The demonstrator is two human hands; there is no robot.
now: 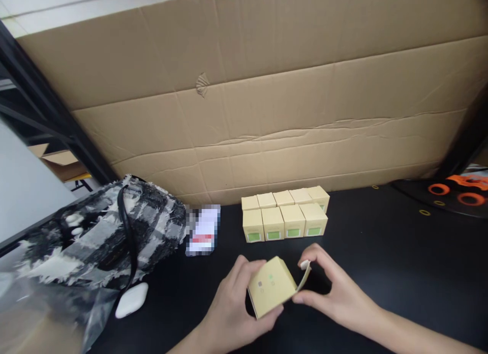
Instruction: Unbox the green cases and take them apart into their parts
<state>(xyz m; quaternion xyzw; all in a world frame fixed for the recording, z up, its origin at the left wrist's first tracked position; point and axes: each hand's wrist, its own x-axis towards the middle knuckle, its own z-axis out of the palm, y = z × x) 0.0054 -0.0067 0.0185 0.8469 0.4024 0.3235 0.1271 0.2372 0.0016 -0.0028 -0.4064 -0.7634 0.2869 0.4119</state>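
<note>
A small tan cardboard box (pixel 271 287) is tilted above the black table, with tiny printed marks on the side facing me. My left hand (pixel 238 303) grips it from the left, fingers on top and thumb below. On its right end a flap (pixel 304 276) stands bent outward. My right hand (pixel 324 283) pinches that flap between thumb and fingers. The inside of the box is turned away from me. Just beyond, similar tan boxes (pixel 273 222) with green labels stand close together in two rows.
A tall cardboard sheet (pixel 267 105) closes off the back. To the left lie a black-and-white fringed bag (pixel 107 237), a white earphone case (pixel 131 300), clear plastic (pixel 49 313) and a blurred-out packet (pixel 204 232). Orange-wheeled parts (pixel 470 198) sit far right, near yellow rings (pixel 424 212).
</note>
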